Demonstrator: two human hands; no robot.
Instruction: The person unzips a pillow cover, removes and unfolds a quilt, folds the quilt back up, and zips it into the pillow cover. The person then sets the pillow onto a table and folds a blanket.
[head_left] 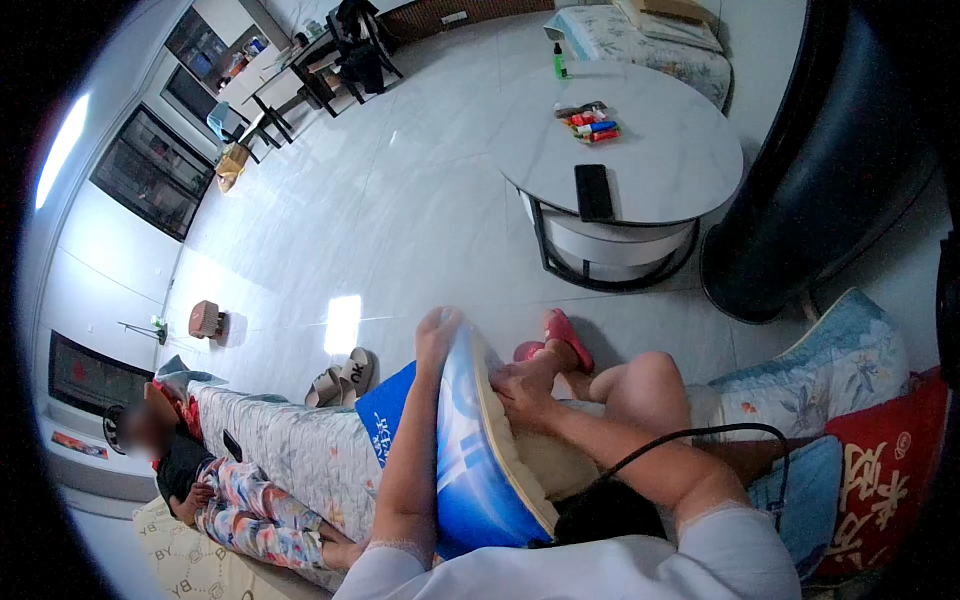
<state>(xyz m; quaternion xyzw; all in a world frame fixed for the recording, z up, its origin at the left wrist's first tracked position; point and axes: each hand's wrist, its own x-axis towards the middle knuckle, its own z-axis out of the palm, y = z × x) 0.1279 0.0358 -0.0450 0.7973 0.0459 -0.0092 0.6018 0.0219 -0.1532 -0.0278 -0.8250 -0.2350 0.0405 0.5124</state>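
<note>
A blue-and-white printed cushion (470, 450) with a cream edge stands on my lap, tilted on its side. My left hand (438, 335) is closed round its far top corner. Lower down, my right hand (525, 390) has its fingers curled at the cream edge, on the beige side of the cushion. What the right fingertips pinch there is hidden. Behind my left forearm a flat blue piece with white lettering (386, 415) shows.
A person (250, 490) lies on the quilted sofa (290, 430) at left. Ahead stands a round table (670, 130) with a phone (593, 192), colourful packets (592, 125) and a green bottle (559, 62). A red cushion (885, 470) lies at right; sandals (342, 380) are on the floor.
</note>
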